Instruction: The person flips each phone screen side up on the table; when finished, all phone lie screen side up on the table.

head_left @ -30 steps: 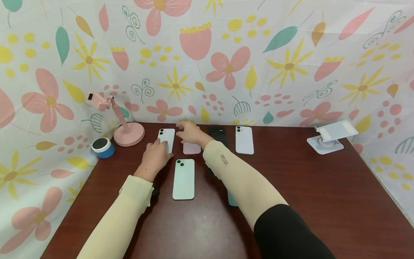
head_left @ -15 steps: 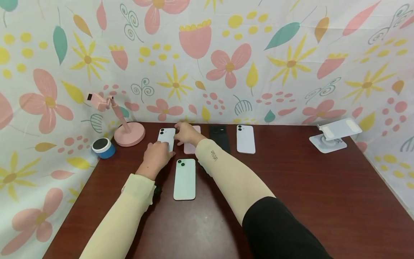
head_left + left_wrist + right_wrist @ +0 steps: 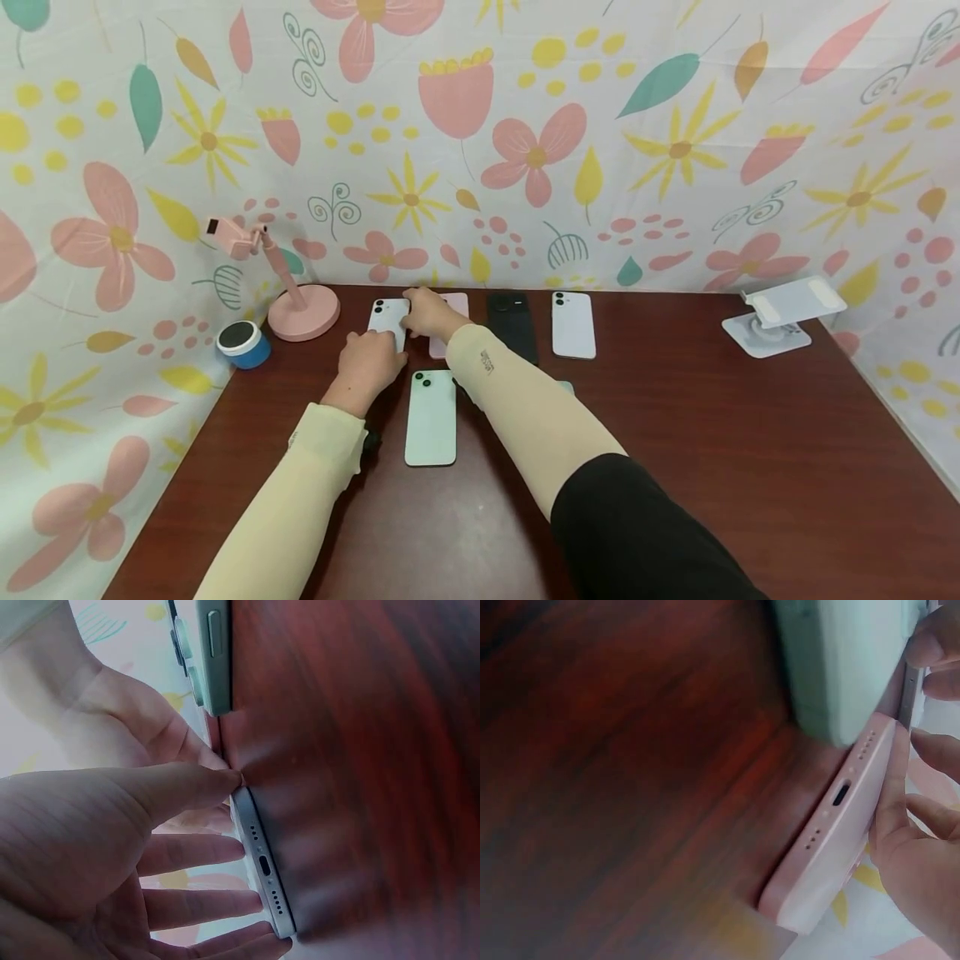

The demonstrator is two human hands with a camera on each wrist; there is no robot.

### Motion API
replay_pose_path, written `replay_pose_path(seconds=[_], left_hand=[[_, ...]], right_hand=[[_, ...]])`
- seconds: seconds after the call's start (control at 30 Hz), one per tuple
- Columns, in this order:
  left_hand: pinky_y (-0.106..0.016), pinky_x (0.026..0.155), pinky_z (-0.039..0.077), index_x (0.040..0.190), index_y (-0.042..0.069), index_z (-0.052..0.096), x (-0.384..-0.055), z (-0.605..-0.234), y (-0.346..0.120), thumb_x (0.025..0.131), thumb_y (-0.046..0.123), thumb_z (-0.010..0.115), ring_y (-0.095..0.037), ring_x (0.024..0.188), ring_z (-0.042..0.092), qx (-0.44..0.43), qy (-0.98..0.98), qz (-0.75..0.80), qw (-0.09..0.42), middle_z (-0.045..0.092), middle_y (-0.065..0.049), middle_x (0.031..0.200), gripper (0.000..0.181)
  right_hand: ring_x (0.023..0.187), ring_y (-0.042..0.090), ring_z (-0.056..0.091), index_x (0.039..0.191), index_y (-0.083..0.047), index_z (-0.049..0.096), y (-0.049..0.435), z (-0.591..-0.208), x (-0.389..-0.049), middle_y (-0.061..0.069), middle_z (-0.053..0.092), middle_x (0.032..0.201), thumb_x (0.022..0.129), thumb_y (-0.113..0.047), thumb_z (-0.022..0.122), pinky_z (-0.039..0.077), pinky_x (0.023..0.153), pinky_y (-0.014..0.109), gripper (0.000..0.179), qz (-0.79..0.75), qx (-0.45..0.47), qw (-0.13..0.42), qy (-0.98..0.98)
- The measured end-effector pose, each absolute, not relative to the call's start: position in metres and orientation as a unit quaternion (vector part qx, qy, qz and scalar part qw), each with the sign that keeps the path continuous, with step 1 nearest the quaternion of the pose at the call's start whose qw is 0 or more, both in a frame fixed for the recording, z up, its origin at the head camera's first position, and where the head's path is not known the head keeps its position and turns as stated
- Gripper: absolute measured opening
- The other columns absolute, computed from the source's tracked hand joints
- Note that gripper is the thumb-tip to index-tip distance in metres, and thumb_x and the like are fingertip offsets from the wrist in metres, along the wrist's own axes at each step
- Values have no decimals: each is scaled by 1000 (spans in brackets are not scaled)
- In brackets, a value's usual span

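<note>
In the head view, a white phone (image 3: 390, 315) lies back-up near the wall, cameras at its top end. Over its lower part, my left hand (image 3: 367, 367) holds it, fingers on the far side and thumb at the right edge. The left wrist view shows the thumb at one corner of the white phone's port end (image 3: 264, 862). From the right, my right hand (image 3: 431, 314) touches the white phone's right edge with its fingers. Beneath that hand lies a pink phone (image 3: 438, 346), partly hidden; its port end (image 3: 840, 795) fills the right wrist view.
Nearer sits a mint-green phone (image 3: 431, 421). A black phone (image 3: 513, 325) and another white phone (image 3: 573, 325) lie to the right. The right arm hides most of a greenish phone (image 3: 566, 387). Around stand a pink stand (image 3: 303, 312), a blue jar (image 3: 243, 344) and a white stand (image 3: 787, 304).
My right hand has shifted slightly left and down, onto the white phone's right edge, uncovering more of the black phone. My left hand stays on the white phone.
</note>
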State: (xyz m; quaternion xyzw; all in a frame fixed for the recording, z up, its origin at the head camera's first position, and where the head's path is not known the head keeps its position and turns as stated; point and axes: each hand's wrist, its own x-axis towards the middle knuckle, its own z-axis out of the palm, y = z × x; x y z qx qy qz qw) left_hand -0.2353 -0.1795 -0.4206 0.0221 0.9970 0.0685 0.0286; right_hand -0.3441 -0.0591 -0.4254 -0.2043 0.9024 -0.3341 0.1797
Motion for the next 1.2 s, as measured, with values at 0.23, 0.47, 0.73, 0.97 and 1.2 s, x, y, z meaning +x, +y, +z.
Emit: replay_pose_path(seconds=[0.23,0.47,0.73,0.97,1.2], left_hand=[[-59,84,58,110,-4,75,-237,-421,-178,104,31,68,-50,103,65,18,997,69,29,75,-30,107,36],[-60,89,57,101,-1,76,-238,-419,-179,102,32,71,-48,99,67,14,997,68,31,77,-26,101,34],[-62,87,59,95,3,77,-242,-419,-177,99,38,75,-53,102,67,3,998,65,23,77,-26,103,35],[-61,82,60,93,2,77,-245,-419,-176,95,40,78,-52,98,68,-2,997,74,13,76,-28,101,38],[-54,68,60,78,6,71,-246,-418,-179,93,43,78,-46,81,69,-5,997,81,4,72,-21,82,40]], right_hand=[[85,20,80,166,-4,35,-61,-427,-346,19,46,167,105,-9,64,63,87,29,68,-341,-196,177,902],[85,22,82,165,-3,37,-64,-426,-342,20,61,154,106,-10,63,56,110,34,65,-346,-189,169,903],[108,26,77,163,0,40,-67,-426,-339,23,37,171,107,-10,61,59,103,33,61,-333,-188,155,911],[91,22,80,165,-1,37,-65,-425,-337,21,37,172,106,-9,60,61,94,29,63,-344,-180,165,907],[95,25,82,165,-1,36,-62,-422,-339,21,46,166,106,-8,61,64,85,27,65,-383,-167,192,888]])
